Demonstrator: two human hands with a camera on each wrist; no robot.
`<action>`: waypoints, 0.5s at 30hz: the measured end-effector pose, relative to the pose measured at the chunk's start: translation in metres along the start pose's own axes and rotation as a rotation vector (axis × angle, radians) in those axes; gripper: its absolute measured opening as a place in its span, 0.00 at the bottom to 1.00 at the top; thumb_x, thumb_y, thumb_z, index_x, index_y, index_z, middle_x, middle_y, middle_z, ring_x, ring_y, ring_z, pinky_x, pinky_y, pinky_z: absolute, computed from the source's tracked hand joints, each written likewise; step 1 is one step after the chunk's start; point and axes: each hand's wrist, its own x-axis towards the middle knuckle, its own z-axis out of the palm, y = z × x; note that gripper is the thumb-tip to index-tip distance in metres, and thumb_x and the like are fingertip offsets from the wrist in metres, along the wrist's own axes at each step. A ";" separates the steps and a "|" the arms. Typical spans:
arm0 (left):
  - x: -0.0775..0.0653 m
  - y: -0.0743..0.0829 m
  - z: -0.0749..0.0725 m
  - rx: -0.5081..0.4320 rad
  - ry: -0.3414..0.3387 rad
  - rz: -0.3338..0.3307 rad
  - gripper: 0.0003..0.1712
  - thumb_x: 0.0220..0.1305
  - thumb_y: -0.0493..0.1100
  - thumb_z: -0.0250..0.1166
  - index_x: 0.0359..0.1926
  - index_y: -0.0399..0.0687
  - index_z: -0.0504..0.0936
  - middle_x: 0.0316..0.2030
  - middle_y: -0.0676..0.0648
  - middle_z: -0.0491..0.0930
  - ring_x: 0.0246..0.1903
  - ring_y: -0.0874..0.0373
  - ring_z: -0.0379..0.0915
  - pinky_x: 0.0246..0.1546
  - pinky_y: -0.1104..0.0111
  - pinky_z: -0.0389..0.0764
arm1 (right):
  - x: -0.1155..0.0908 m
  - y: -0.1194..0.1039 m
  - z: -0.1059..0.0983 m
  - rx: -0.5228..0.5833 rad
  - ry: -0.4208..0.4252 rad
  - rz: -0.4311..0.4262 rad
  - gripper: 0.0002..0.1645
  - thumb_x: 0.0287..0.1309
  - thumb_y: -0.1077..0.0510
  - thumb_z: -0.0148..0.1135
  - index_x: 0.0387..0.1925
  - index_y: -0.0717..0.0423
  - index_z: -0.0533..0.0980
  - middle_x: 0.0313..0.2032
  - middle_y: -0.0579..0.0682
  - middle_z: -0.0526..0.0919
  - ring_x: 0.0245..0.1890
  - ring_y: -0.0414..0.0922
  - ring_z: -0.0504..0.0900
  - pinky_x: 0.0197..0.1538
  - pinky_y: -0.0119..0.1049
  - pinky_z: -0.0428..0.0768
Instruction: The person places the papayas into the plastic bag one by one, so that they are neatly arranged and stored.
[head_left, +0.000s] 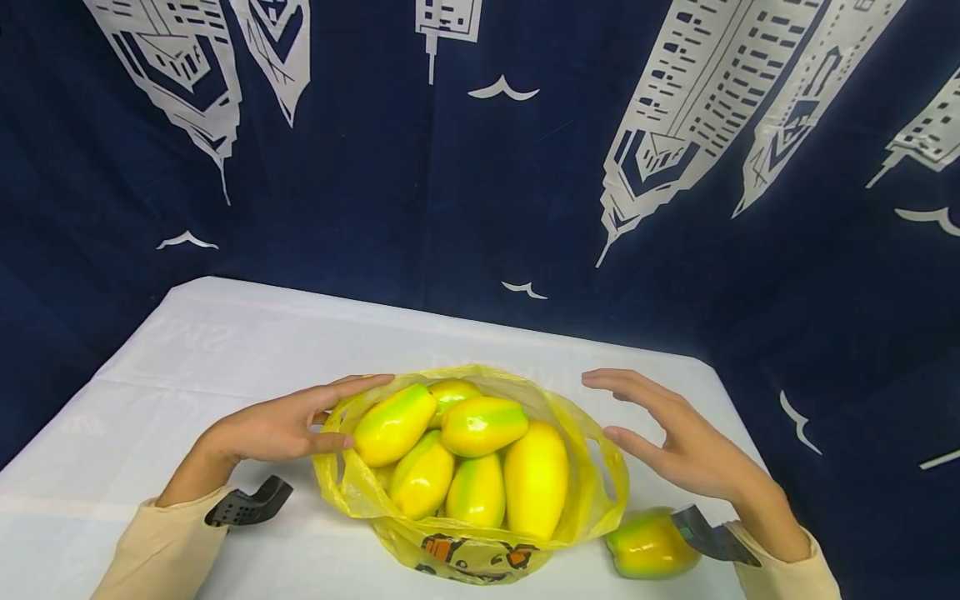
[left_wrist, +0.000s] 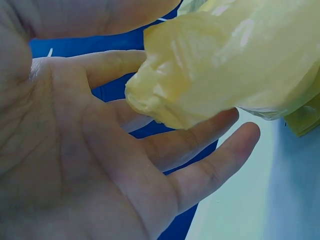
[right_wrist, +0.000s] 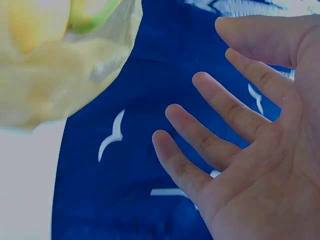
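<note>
A thin yellow plastic bag [head_left: 442, 560] with a printed cartoon face stands wide-mouthed on the table. Several glossy yellow fruits [head_left: 536, 479], tinged green and shaped like mangoes, fill it. My left hand [head_left: 277, 423] rests at the bag's left rim, thumb at the near side and fingers behind the handle; in the left wrist view the plastic [left_wrist: 200, 75] lies in front of the extended fingers [left_wrist: 215, 170]. On the other side, my right hand [head_left: 686, 442] hovers beside the right handle [head_left: 617, 475], its fingers [right_wrist: 200, 135] spread and holding nothing.
Another yellow-green fruit [head_left: 651, 546] lies on the table right of the bag, below my right wrist. White cloth [head_left: 247, 333] covers the table. A dark blue curtain [head_left: 360, 192] with white building prints hangs behind it and along the sides.
</note>
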 end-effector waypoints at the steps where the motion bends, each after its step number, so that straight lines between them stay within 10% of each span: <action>1: 0.000 0.000 0.000 -0.002 -0.002 0.005 0.42 0.70 0.42 0.62 0.79 0.55 0.52 0.77 0.42 0.53 0.75 0.35 0.47 0.66 0.33 0.58 | -0.005 0.003 0.000 0.001 0.012 0.004 0.38 0.60 0.59 0.70 0.70 0.39 0.67 0.67 0.41 0.74 0.69 0.32 0.67 0.61 0.30 0.77; 15: 0.002 0.000 0.001 -0.005 -0.007 -0.022 0.43 0.70 0.42 0.62 0.79 0.54 0.52 0.77 0.42 0.52 0.75 0.35 0.46 0.68 0.33 0.55 | -0.066 0.034 0.006 0.069 0.086 0.229 0.38 0.62 0.59 0.68 0.71 0.39 0.66 0.67 0.42 0.72 0.66 0.19 0.62 0.59 0.11 0.63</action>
